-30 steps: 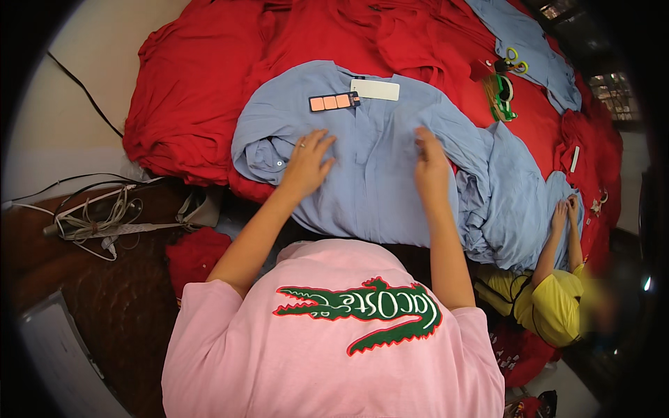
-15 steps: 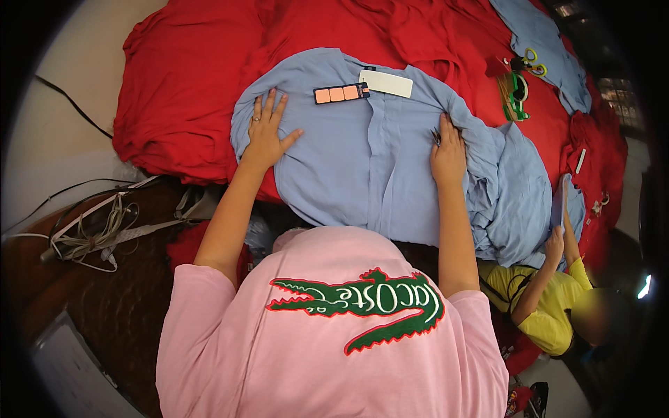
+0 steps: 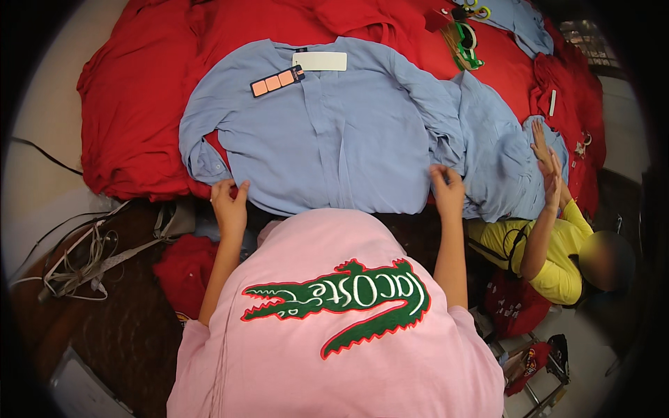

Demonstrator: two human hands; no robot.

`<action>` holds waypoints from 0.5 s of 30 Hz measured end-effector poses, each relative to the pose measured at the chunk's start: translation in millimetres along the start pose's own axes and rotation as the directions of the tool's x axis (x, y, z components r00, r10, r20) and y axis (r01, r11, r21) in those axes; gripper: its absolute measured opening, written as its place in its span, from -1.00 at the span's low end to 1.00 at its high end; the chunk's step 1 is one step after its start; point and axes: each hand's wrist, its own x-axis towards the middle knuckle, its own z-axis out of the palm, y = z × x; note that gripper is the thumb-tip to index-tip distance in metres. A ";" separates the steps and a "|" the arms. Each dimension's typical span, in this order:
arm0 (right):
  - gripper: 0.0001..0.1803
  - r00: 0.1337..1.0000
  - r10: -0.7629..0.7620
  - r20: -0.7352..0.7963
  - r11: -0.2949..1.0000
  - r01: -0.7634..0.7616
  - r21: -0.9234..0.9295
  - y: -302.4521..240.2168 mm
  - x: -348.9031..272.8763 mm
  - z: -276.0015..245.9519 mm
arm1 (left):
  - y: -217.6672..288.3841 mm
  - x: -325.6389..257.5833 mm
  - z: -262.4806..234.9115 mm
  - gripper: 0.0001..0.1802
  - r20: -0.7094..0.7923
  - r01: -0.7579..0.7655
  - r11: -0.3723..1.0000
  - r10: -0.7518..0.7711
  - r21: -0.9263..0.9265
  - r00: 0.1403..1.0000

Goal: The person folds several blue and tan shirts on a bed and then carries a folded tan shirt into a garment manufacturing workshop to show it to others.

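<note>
Blue shirt point(image 3: 334, 132) lies flat, front up, tags at collar, on red fabric point(image 3: 132, 104).

Bench point(image 3: 42, 139) pale, bare only along its left edge; the rest lies under heaped red fabric point(image 3: 139, 104). Dark floor point(image 3: 118, 327) below at lower left. A tangle of grey cables point(image 3: 77, 265) lies on it, one black cable point(image 3: 42, 157) crossing the bench edge. Pale flat object at lower left corner point(image 3: 77, 390), kind unclear. Lighter floor point(image 3: 592, 348) at lower right. Light even, soft shadows.
</note>
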 end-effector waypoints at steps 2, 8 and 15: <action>-0.56 0.995 -0.094 0.038 0.971 0.100 -0.217 -14.7 -17.1 12.7 | 2.7 -3.1 12.9 -0.65 -0.048 -0.112 0.993 0.113 0.021 0.992; -0.65 0.999 -0.037 -0.032 0.953 0.045 0.299 -42.8 -16.5 -6.1 | 34.2 20.1 -1.9 -0.61 -0.084 0.192 0.767 -0.305 -0.612 0.949; -0.62 0.832 0.038 0.554 0.995 -0.082 0.054 -23.4 -85.5 -36.3 | 9.3 13.3 -65.5 -0.63 -0.223 0.098 0.896 -0.212 -0.433 0.952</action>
